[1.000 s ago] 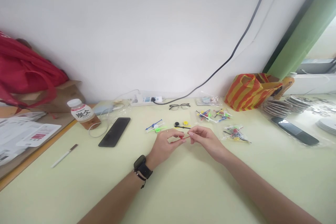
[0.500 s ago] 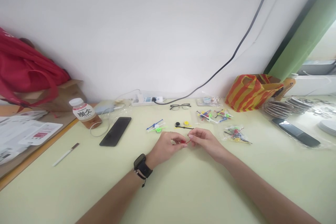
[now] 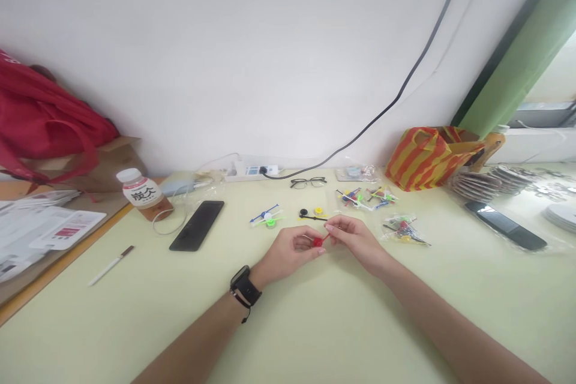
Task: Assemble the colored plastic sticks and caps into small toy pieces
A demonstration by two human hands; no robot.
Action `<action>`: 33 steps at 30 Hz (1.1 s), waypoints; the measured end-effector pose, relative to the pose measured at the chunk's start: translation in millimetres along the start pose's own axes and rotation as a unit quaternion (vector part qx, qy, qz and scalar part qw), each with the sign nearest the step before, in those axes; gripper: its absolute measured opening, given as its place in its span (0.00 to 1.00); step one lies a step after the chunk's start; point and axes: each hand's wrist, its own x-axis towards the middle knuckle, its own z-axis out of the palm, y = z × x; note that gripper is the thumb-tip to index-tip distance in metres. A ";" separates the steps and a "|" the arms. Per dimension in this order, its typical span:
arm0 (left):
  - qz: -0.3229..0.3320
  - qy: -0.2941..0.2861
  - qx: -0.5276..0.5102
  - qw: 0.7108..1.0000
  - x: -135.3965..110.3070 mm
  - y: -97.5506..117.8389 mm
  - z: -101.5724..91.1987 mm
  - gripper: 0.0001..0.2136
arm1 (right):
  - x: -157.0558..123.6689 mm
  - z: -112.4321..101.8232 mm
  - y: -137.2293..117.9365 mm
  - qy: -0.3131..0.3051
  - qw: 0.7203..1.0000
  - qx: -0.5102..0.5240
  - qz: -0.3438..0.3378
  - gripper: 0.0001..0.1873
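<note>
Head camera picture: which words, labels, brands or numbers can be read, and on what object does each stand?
"炭仌": on the white label of the small white-capped plastic bottle; the smaller line below it is blurred.
White printed papers with a red block: print too small to read.
White power strip: markings blurred.
Small red plastic piece, pinched between left hand and right hand: no text seen.

Bottle [image 3: 142, 193], phone [image 3: 197, 225], glasses [image 3: 308, 182]
</note>
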 end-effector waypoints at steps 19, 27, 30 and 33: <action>-0.007 0.073 -0.093 0.993 8.5 -11.5 -9.7 0.16 | 3.3 -1.4 10.1 0.065 0.992 -0.087 -0.062 0.26; -0.018 0.083 -0.108 0.991 9.0 -11.3 -14.0 0.17 | -4.5 6.3 10.0 -0.020 0.991 -0.092 -0.091 0.26; -0.022 0.093 -0.114 0.989 8.8 -8.6 -13.4 0.17 | -7.3 6.5 4.2 -0.052 0.993 -0.080 -0.067 0.27; -0.025 0.098 -0.123 0.987 8.7 -7.7 -12.7 0.17 | -8.3 4.3 -3.0 -0.040 0.995 -0.058 -0.068 0.36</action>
